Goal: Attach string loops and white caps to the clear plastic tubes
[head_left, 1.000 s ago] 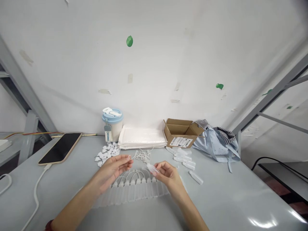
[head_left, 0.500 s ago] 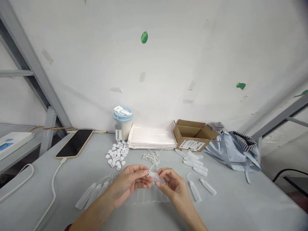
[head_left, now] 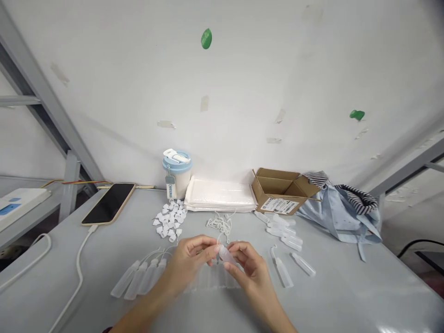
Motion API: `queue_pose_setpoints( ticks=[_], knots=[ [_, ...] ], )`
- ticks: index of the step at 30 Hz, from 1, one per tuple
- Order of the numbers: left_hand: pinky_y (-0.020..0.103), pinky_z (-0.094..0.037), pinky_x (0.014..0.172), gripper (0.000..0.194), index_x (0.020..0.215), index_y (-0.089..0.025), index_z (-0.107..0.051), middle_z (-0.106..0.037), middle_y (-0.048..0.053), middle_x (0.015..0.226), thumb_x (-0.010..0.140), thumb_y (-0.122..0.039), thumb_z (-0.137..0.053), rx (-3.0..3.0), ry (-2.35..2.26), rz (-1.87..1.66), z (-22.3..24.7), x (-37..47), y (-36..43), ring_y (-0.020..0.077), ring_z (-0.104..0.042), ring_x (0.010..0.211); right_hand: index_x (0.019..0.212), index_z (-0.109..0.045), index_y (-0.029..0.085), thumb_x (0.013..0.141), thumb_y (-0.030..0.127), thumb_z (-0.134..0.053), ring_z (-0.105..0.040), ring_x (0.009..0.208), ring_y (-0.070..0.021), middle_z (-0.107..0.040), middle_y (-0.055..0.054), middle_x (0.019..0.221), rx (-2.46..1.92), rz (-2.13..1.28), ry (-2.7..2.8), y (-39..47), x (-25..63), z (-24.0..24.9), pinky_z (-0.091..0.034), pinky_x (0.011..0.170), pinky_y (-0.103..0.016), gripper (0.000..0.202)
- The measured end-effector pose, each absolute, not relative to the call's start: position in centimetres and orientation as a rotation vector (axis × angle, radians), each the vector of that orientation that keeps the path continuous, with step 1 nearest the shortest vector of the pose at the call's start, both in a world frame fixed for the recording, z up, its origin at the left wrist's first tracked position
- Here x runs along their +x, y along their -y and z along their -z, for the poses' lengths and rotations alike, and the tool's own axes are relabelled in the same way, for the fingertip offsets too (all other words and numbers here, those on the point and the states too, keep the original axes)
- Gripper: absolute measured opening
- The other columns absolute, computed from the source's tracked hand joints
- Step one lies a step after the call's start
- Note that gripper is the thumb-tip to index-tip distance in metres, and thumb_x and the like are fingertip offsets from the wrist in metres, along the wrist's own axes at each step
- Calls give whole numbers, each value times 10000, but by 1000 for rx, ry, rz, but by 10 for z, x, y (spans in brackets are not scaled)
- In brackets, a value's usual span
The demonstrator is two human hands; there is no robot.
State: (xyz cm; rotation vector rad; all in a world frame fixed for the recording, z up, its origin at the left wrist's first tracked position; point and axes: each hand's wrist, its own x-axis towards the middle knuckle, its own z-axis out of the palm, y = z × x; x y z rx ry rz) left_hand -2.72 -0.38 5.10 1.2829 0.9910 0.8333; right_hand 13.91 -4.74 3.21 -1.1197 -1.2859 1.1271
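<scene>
a small translucent plastic bottle [head_left: 227, 254] is pinched between the fingertips of the left hand [head_left: 192, 259] and the right hand [head_left: 248, 268], just above the grey table [head_left: 347, 296] at its near middle; both hands are closed on it, the right around the body and the left at the neck end, where a thin white loop [head_left: 219, 240] appears to rise, though the join is too small to be made out. the bottle is judged very light and thin-walled, so it is likely to dent under a hard squeeze and to slip on its smooth skin; a light grip on the round body is judged best, with the narrow neck left free. below the hands a row of like bottles [head_left: 145, 280] is laid side by side, frosted and tapered, with their white loops arched toward the far side. more loose bottles [head_left: 282, 231] are scattered to the right, near an open cardboard box [head_left: 282, 189] with a printed label. a tangle of white cords [head_left: 220, 224] and a heap of small white caps [head_left: 169, 222] lie beyond the hands, both matte and light. behind them a flat stack of white pouches [head_left: 220, 196], a blue-lidded cup [head_left: 176, 173] and a soft blue cloth bag [head_left: 340, 212] are set against the wall. a dark phone [head_left: 109, 203] on a white cable [head_left: 78, 273] rests at the left.
</scene>
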Motion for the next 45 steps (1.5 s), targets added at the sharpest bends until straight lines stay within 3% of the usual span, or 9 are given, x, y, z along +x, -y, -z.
queue_pose_setpoints(
  ticks=[6, 13, 21, 26, 30, 37, 40, 43, 45],
  knots=[
    [267, -454, 681, 185, 806, -185, -705, -633, 11, 736, 760, -360, -665, 1295, -941, -828, -47, -27, 4, 157, -540, 674, 967, -573, 229, 806, 308, -659, -647, 830, -204, -688, -32, 835, -1162, -1106, 1326, 49, 137, -27, -480, 783, -320, 198],
    [298, -446, 818, 157, 843, -185, -689, -682, 18, 818, 752, -312, -683, 1176, -848, -735, -41, -30, 2, 187, -607, 846, 1092, -629, 265, 821, 277, -627, -637, 895, -220, -677, -66, 1052, -1202, -964, 1467, 51, 135, -21, -492, 792, -335, 271],
    [339, -500, 790, 191, 947, -198, -604, -658, 55, 947, 779, -287, -589, 1533, -1058, -919, -42, -23, 11, 214, -614, 864, 1009, -656, 227, 785, 334, -674, -638, 797, -204, -693, -55, 897, -1223, -1045, 1277, 48, 131, -21, -502, 734, -320, 249],
    [391, -497, 855, 366, 1169, -254, -470, -610, 74, 1135, 814, -211, -548, 1971, -1102, -886, -33, -20, 22, 234, -604, 965, 981, -619, 222, 760, 380, -695, -656, 721, -186, -687, -21, 787, -1138, -1217, 1085, 45, 132, -26, -502, 692, -305, 282],
    [417, -464, 951, 538, 1255, -287, -391, -511, 83, 1287, 780, -120, -583, 2228, -974, -880, -26, -19, 25, 267, -488, 1185, 948, -613, 205, 737, 403, -711, -681, 749, -203, -692, -34, 827, -1106, -1262, 1063, 45, 134, -31, -504, 711, -318, 305],
    [401, -502, 895, 490, 1235, -234, -387, -555, 87, 1155, 799, -85, -553, 2373, -914, -909, -29, -22, 25, 246, -530, 1094, 907, -598, 199, 767, 395, -682, -680, 681, -178, -680, -24, 822, -1113, -1277, 1136, 48, 128, -32, -501, 592, -267, 255],
    [405, -495, 909, 485, 1224, -229, -404, -564, 84, 1142, 788, -105, -580, 2410, -898, -900, -29, -24, 25, 250, -537, 1088, 873, -630, 195, 838, 394, -588, -676, 699, -175, -697, -28, 788, -1209, -1076, 1395, 45, 141, -33, -517, 632, -272, 206],
    [416, -499, 905, 480, 1245, -226, -400, -565, 95, 1153, 808, -155, -585, 2448, -927, -885, -27, -27, 26, 262, -543, 1091, 813, -651, 202, 866, 395, -518, -661, 713, -173, -707, -32, 772, -1520, -440, 1617, 42, 179, -37, -512, 663, -268, 240],
    [419, -500, 905, 470, 1255, -224, -401, -566, 99, 1161, 823, -190, -583, 2474, -939, -898, -26, -30, 25, 267, -545, 1098, 823, -641, 194, 871, 406, -481, -644, 731, -198, -700, -67, 811, -1643, -258, 1533, 46, 216, -40, -505, 687, -309, 270]
  ],
)
